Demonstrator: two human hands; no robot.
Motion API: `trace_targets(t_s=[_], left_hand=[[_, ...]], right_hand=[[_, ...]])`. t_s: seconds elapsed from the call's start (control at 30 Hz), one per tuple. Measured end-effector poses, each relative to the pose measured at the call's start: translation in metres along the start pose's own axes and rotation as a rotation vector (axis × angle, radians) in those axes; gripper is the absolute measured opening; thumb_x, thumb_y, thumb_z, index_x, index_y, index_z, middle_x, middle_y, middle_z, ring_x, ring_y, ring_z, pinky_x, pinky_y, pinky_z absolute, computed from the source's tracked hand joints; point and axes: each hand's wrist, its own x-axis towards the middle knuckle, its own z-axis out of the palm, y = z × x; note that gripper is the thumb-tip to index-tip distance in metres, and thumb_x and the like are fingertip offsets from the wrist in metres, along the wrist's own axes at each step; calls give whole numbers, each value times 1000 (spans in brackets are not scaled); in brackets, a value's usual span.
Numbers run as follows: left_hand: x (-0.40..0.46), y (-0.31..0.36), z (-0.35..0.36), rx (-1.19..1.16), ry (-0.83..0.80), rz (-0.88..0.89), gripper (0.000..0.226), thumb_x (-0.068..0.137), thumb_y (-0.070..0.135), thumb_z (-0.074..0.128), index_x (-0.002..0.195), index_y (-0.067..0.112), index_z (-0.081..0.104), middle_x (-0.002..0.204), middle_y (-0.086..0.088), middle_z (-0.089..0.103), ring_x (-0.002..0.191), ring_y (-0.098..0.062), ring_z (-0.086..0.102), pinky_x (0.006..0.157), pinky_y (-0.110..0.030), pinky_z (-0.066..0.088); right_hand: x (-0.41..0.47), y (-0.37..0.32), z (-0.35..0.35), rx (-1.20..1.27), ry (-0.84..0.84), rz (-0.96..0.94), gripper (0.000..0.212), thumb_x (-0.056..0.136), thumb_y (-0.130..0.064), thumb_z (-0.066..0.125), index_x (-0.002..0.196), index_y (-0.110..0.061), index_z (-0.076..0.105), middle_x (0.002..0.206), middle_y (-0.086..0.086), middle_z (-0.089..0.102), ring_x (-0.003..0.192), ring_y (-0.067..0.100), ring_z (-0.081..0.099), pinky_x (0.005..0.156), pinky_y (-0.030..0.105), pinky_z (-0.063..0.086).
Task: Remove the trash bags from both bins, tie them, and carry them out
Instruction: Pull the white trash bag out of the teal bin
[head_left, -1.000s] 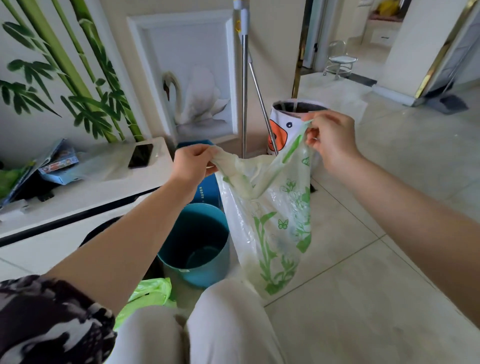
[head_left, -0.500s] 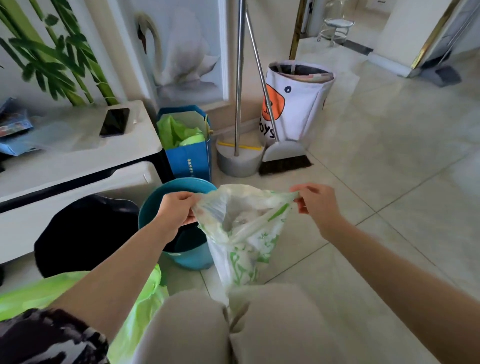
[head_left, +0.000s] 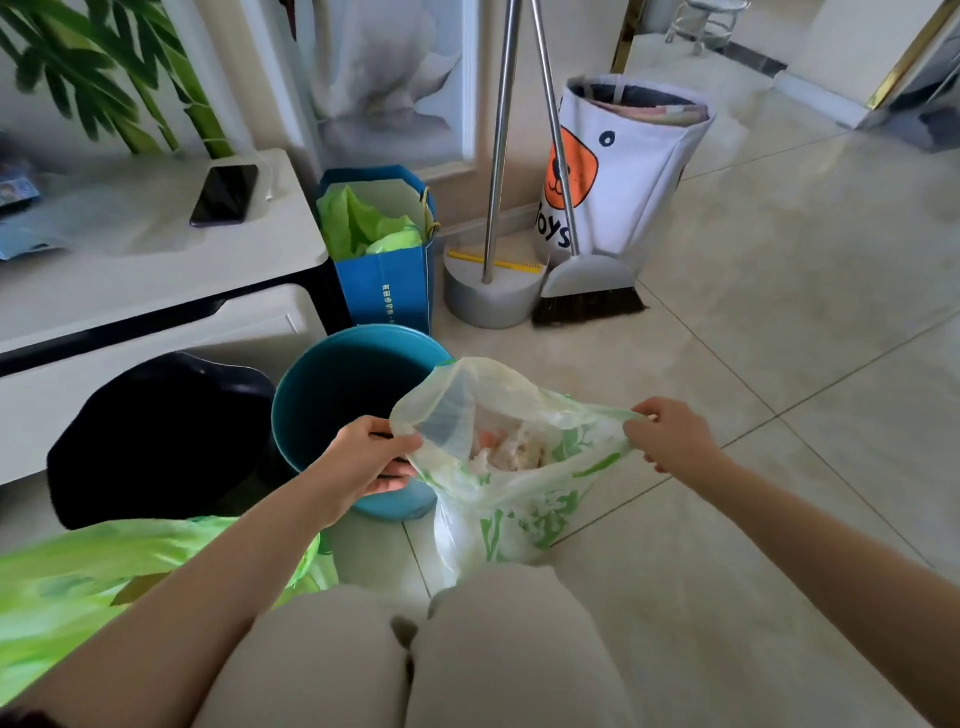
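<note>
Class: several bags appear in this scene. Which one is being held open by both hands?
The white trash bag with green print, beside the teal bin: left hand and right hand stretch its mouth. The blue paper bag and toys bag stand untouched.

Your knees hide the base of the trash bag (head_left: 511, 499). Bright green bag (head_left: 67, 582): cut by left edge. Broom handle (head_left: 553, 124): cut by top edge. Bag contents too blurred to identify.
</note>
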Motion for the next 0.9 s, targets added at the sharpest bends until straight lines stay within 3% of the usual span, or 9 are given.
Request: trace_targets(t_s=[0.1, 0.23, 0.33, 0.43, 0.53, 0.6, 0.73, 0.83, 0.9], left_hand=[[-2, -4, -1, 78, -74, -74, 32, 85, 22, 71, 107, 1, 61, 86, -16, 71, 70, -22, 72, 63, -31, 57], [-6, -8, 10, 182, -276, -201, 43, 88, 36, 67, 105, -4, 65, 92, -16, 73, 84, -27, 73, 84, -38, 58], [-4, -11, 24, 183, -363, -255, 47, 88, 40, 65, 110, -2, 62, 103, -18, 74, 93, -30, 72, 92, -42, 55], [0, -11, 34, 163, -415, -275, 43, 89, 36, 65, 116, 4, 56, 106, -19, 73, 97, -32, 71, 93, -43, 54], [9, -16, 37, 121, -422, -280, 32, 90, 21, 65, 115, 4, 57, 104, -19, 73, 96, -31, 72, 91, -42, 55], [15, -21, 37, 91, -421, -267, 23, 90, 12, 63, 112, 3, 60, 101, -17, 75, 94, -28, 73, 88, -39, 57], [20, -25, 37, 70, -430, -226, 17, 91, 6, 58, 107, 7, 63, 102, -16, 75, 94, -26, 73, 86, -36, 58], [23, -26, 39, 21, -419, -206, 17, 91, 3, 57, 107, 8, 63, 105, -18, 73, 96, -27, 72, 89, -38, 57], [25, -25, 38, -12, -416, -205, 18, 92, 4, 57, 108, 7, 63, 106, -18, 73, 98, -27, 72, 90, -38, 56]], right_hand=[[8, -3, -4, -240, -101, -40, 20, 80, -23, 55, 93, -12, 64, 85, 8, 64, 74, 22, 58, 67, 33, 50], [22, -17, 3, -309, -108, -72, 22, 82, -23, 54, 96, -9, 64, 87, 8, 64, 75, 21, 56, 62, 29, 45], [35, -28, 17, -340, -116, -87, 32, 82, -25, 52, 102, -4, 66, 96, 12, 68, 87, 28, 63, 75, 37, 53], [48, -34, 26, -604, -189, -160, 40, 83, -33, 51, 112, -7, 59, 100, 9, 63, 93, 29, 59, 84, 42, 53], [61, -44, 33, -828, -267, -204, 40, 85, -37, 54, 113, -9, 55, 99, 8, 56, 95, 29, 54, 85, 39, 48], [71, -50, 41, -778, -332, -211, 45, 88, -44, 54, 111, -5, 54, 99, 10, 56, 94, 29, 54, 78, 34, 44], [86, -55, 59, -526, -247, -214, 45, 94, -45, 47, 77, -4, 55, 75, 9, 56, 85, 31, 58, 71, 33, 40], [95, -52, 69, -447, -215, -192, 41, 91, -37, 55, 92, 2, 69, 91, 17, 70, 90, 33, 65, 80, 38, 50], [98, -50, 74, -446, -266, -169, 35, 88, -33, 61, 98, -1, 72, 98, 15, 72, 88, 28, 66, 79, 34, 51]])
